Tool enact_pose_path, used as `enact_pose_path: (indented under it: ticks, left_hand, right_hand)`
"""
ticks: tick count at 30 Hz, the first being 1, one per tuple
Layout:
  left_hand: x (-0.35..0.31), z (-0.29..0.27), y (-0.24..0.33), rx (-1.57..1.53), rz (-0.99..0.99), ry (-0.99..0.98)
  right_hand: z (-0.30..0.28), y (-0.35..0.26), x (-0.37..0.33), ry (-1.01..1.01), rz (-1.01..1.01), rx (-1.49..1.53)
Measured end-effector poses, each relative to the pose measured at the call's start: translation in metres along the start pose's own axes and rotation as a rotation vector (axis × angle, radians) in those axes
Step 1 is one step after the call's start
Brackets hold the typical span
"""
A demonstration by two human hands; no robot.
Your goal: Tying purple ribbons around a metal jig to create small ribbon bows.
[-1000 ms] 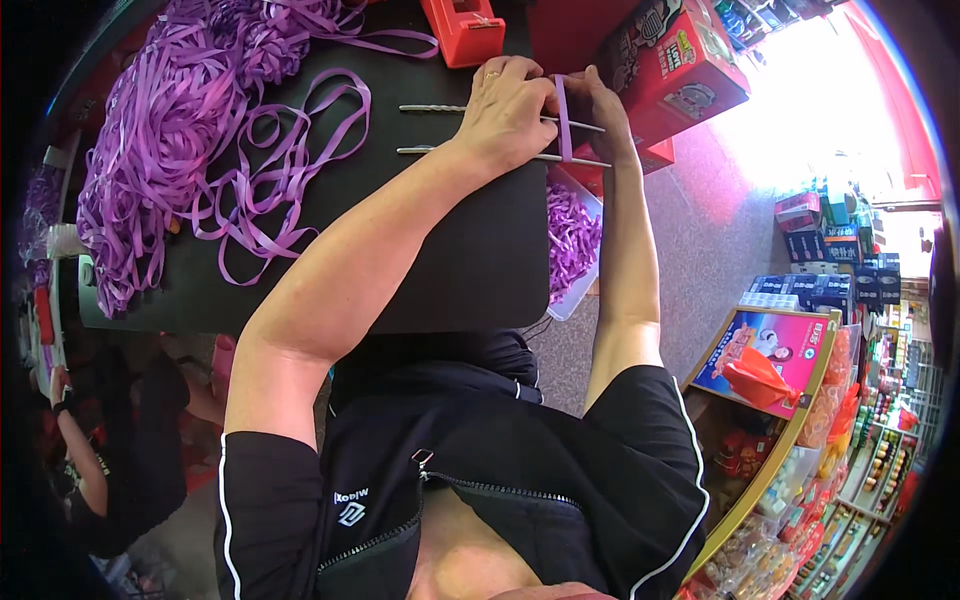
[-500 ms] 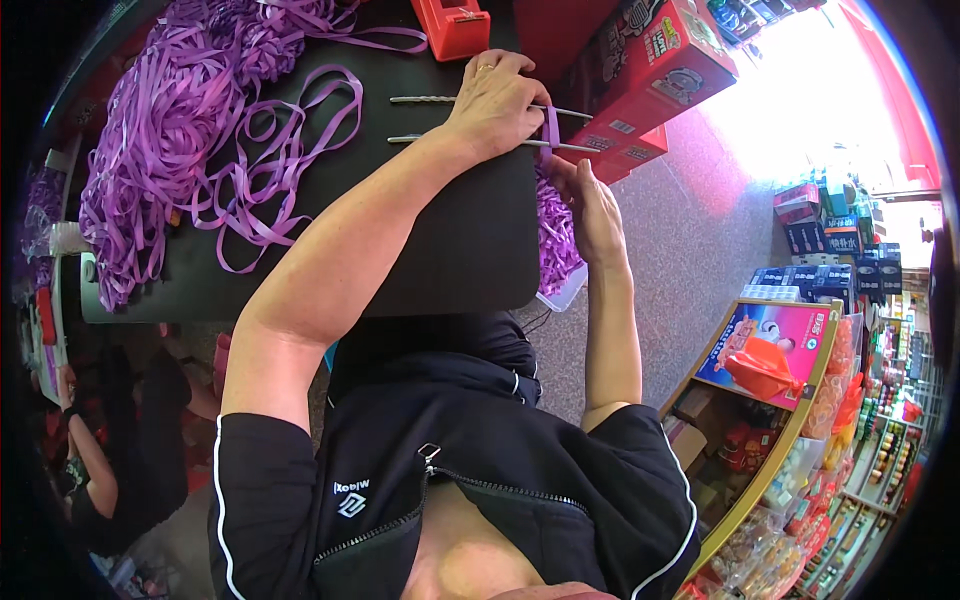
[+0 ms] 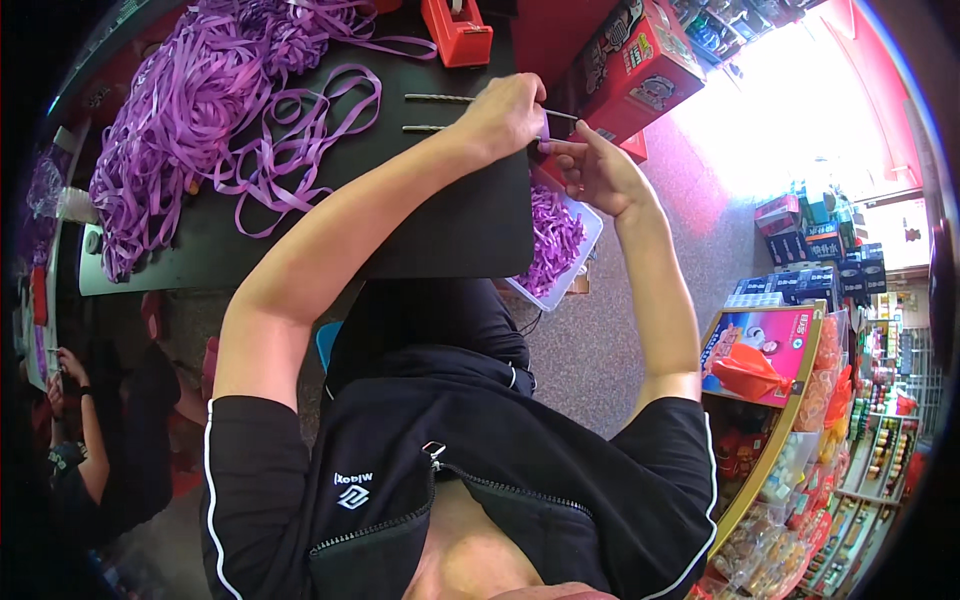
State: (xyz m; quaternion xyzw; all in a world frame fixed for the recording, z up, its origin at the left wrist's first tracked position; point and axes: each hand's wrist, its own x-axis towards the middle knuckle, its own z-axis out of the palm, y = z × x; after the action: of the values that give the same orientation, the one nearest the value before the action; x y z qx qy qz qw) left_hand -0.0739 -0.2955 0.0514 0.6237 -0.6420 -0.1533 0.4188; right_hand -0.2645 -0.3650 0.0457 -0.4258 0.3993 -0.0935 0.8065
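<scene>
My left hand (image 3: 503, 115) is closed over the right ends of two thin metal rods (image 3: 437, 99) that lie across the black table (image 3: 450, 220). My right hand (image 3: 592, 170) is off the table's right edge, above a clear tray of purple ribbon pieces (image 3: 555, 240), with a small bit of purple ribbon pinched at its fingertips next to the left hand. A big heap of loose purple ribbon (image 3: 190, 110) covers the table's left part, with loops trailing toward the rods.
A red tape dispenser (image 3: 456, 30) stands at the table's far edge. Red cartons (image 3: 640, 70) are stacked beyond the right edge. Shop shelves with packaged goods (image 3: 790, 400) line the right side. Another person (image 3: 110, 440) sits at the lower left.
My right hand has come down off the rods, past the table's right edge, over the tray. My left hand has stayed on the rods.
</scene>
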Motion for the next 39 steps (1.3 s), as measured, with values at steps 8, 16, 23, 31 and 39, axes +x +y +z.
enact_pose_path:
  ticks: [8, 16, 23, 31, 39]
  left_hand:
    - [-0.035, 0.004, 0.028, -1.100, -0.695, -0.319]
    - [-0.028, 0.011, 0.039, -1.791, -0.702, -0.215]
    - [-0.037, 0.012, 0.024, -1.825, -0.650, -0.186]
    - [-0.040, 0.018, 0.023, -1.942, -0.548, -0.199]
    - [-0.039, 0.019, 0.022, -1.870, -0.544, -0.290]
  right_hand:
    - [0.005, -0.006, 0.000, 0.028, 0.112, -0.007]
    - [-0.009, 0.010, 0.004, -0.125, 0.055, 0.099]
    - [0.026, 0.029, -0.018, -0.029, -0.086, 0.255]
    - [0.051, 0.012, -0.048, 0.031, -0.268, 0.160]
    - [0.077, -0.092, 0.080, 0.326, -0.944, -0.761]
